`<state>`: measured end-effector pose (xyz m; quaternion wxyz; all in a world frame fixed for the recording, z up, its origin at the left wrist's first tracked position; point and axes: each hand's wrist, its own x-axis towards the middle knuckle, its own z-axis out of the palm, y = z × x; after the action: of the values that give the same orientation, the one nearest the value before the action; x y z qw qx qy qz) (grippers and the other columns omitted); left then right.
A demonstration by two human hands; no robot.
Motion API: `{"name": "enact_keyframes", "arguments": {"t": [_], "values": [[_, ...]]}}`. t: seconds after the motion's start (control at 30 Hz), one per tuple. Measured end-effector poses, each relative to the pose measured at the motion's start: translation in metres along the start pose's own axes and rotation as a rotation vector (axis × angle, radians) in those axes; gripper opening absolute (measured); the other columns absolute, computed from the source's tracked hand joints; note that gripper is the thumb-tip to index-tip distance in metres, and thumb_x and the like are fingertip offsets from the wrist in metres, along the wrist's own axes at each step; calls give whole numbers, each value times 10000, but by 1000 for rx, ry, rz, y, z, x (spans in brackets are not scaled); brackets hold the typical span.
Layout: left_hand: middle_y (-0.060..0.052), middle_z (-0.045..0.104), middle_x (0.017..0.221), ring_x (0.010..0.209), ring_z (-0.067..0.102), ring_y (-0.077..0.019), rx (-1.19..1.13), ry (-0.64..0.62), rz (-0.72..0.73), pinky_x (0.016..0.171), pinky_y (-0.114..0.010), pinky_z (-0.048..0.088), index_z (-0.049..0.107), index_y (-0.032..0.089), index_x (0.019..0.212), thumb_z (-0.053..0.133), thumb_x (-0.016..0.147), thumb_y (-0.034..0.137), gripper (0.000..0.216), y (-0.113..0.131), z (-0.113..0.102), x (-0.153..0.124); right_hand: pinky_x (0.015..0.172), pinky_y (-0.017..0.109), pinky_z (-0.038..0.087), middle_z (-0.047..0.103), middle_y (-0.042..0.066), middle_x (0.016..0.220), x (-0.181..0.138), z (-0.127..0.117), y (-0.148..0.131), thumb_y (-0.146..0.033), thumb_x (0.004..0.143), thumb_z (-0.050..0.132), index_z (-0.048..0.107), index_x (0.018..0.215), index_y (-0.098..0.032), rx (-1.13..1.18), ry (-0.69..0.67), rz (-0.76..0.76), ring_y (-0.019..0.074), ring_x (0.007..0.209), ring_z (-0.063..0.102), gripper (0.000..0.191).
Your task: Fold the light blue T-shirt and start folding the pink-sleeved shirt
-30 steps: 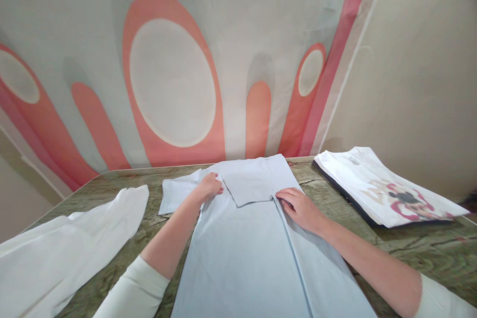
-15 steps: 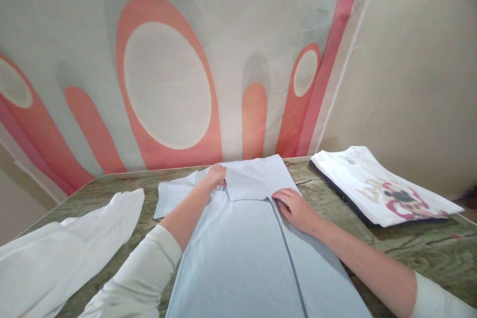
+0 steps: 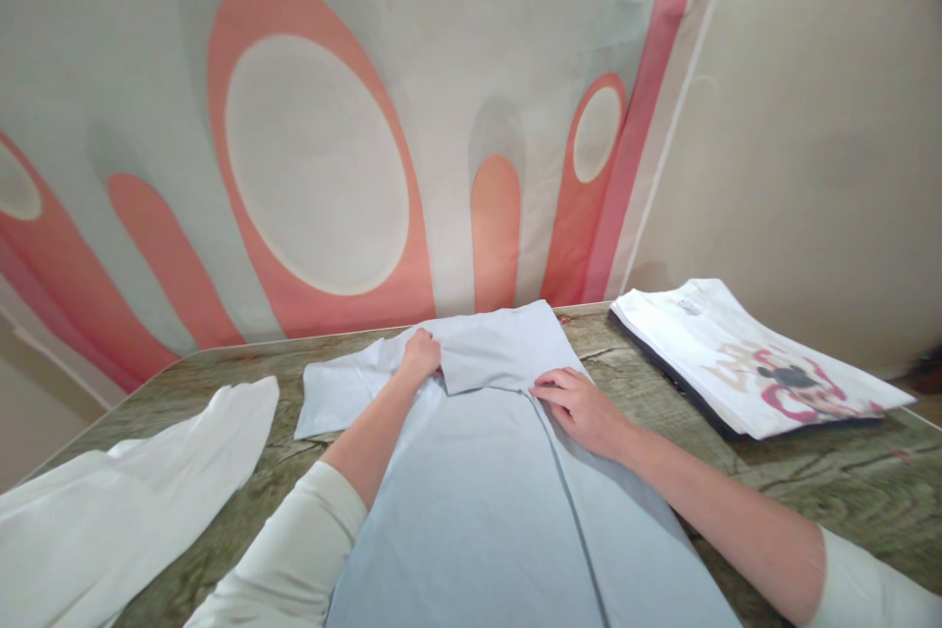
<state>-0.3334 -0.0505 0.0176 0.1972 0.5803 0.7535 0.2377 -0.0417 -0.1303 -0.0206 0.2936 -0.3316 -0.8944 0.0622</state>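
Largest of all, beyond both hands, stands the wall backdrop [image 3: 456, 39] with its red-orange shapes. The wood-patterned worktop [image 3: 625, 353] runs beneath everything you touch and carries all the clothes.

Your light-blue shirt [image 3: 486, 500] lies directly under both grips, reaching from just beyond them back toward your body. It is probably set square in front of you so that both arms reach its far end evenly. Left of your left grip, well apart, lies a loose white garment [image 3: 162, 481]. Right of your right grip is a folded stack: a white T-shirt [image 3: 706, 334] over dark cloth [image 3: 666, 375], likely set aside there to leave your elbows room.

Between your two grips spans a folded-over flap [image 3: 486, 363] of the light-blue cloth, and a sleeve [image 3: 331, 397] sticks out just left of the left grip.

Your left grip [image 3: 422, 353] is closed, fingers curled on the cloth at the flap's left end, seemingly to control that edge. Your right grip [image 3: 578, 404] rests with fingertips at the flap's near right corner, apparently to steady the fold; whether it pinches cloth, I cannot tell.

Smallest is the mouse print [image 3: 799, 383] on the T-shirt, right of your right grip.
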Motion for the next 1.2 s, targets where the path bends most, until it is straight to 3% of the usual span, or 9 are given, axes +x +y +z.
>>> {"name": "enact_keyframes", "arguments": {"t": [0.1, 0.2, 0.3, 0.43, 0.53, 0.67, 0.8, 1.03, 1.2], "values": [[-135, 660, 893, 778, 660, -215, -164, -28, -95, 627, -270, 494, 455, 79, 1173, 431, 881, 230, 330, 1, 2, -4, 853, 407, 438, 603, 65, 1039, 0, -1, -1, -50, 818, 435, 609, 1146, -255, -13, -2, 4, 206, 958, 526, 424], [-124, 645, 939, 711, 657, -165, -320, -57, -134, 576, -242, 508, 203, 81, 1352, 401, 921, 353, 547, 3, 3, -18, 855, 406, 440, 604, 65, 1037, 1, -1, -2, -53, 818, 433, 610, 1143, -253, -13, 2, 10, 205, 953, 530, 420], [-85, 627, 942, 725, 644, -144, -457, -119, -75, 595, -223, 517, 13, 158, 1404, 576, 836, 410, 838, 0, 1, -38, 851, 407, 446, 604, 70, 1039, 0, 1, 0, -61, 817, 437, 625, 1116, -246, -9, 7, 10, 205, 949, 534, 398], [-42, 562, 909, 634, 616, -123, -537, -243, 65, 572, -241, 522, -6, 244, 1418, 761, 667, 359, 1080, -5, -3, -68, 853, 409, 446, 603, 67, 1047, 0, 2, 2, -63, 817, 438, 619, 1124, -247, -11, 0, 13, 208, 957, 532, 402], [-9, 522, 882, 548, 590, -87, -525, -297, 85, 569, -254, 523, 83, 265, 1416, 765, 652, 268, 1024, -3, -3, -84, 857, 410, 443, 602, 65, 1052, 0, 2, 1, -59, 817, 433, 605, 1147, -251, -18, -7, 13, 210, 963, 528, 419], [35, 512, 741, 563, 607, -98, -551, -302, 109, 572, -232, 502, 311, 205, 1345, 652, 716, 136, 719, -1, 0, -89, 855, 410, 442, 606, 65, 1048, 0, 1, -1, -55, 818, 421, 583, 1175, -251, -18, -8, 18, 208, 964, 528, 438], [64, 487, 579, 581, 610, -112, -601, -322, 137, 563, -204, 476, 502, 134, 1170, 619, 726, 135, 459, -7, 0, -85, 856, 411, 439, 597, 67, 1061, 0, 0, -1, -59, 810, 428, 589, 1166, -253, -22, -33, 13, 211, 980, 523, 436], [71, 495, 507, 461, 523, -101, -493, -392, 73, 491, -208, 446, 511, 164, 1154, 554, 748, 170, 409, -6, -5, -87, 858, 400, 433, 587, 63, 1058, 1, -1, 0, -21, 784, 409, 605, 1137, -246, -18, -48, 28, 211, 975, 518, 463], [81, 469, 491, 474, 513, -114, -83, -186, 236, 544, -216, 415, 514, 197, 1131, 466, 724, 118, 417, -9, 0, -85, 849, 389, 427, 590, 60, 1060, 1, -2, -3, -102, 848, 414, 590, 1153, -256, -23, -51, 37, 207, 962, 520, 385]]}}
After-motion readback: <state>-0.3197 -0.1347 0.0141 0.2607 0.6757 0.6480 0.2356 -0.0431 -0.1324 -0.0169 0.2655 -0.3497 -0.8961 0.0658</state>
